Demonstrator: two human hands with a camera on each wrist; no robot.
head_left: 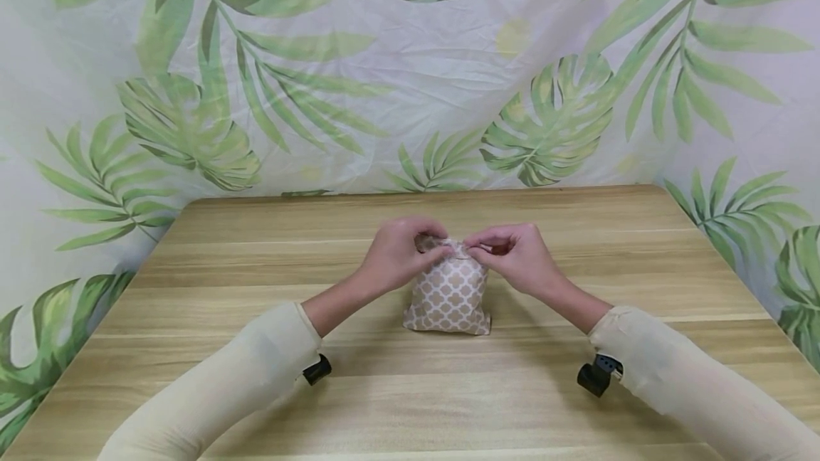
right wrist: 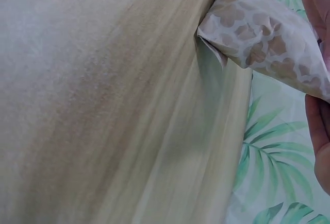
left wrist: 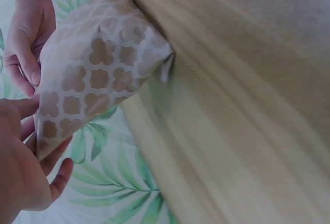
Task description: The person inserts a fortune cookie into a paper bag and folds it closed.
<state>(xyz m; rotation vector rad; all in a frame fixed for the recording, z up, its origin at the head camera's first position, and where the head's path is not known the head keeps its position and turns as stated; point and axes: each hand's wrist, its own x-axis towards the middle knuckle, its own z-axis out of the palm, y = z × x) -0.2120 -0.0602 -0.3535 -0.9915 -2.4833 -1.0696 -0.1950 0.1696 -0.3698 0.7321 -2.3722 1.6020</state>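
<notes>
A small tan pouch with a white lattice pattern stands upright on the wooden table, its top edge between both hands. My left hand pinches the top left of the pouch between thumb and fingers. At the top right corner, my right hand pinches the edge the same way. The left wrist view shows the pouch tilted by the camera's angle, with the left hand at its upper edge. Only part of the right hand appears in the right wrist view. What the pouch contains is hidden.
The wooden table reaches back to a leaf-printed cloth that hangs behind and around it. A black wrist camera sits under the left sleeve, and another black camera under the right sleeve.
</notes>
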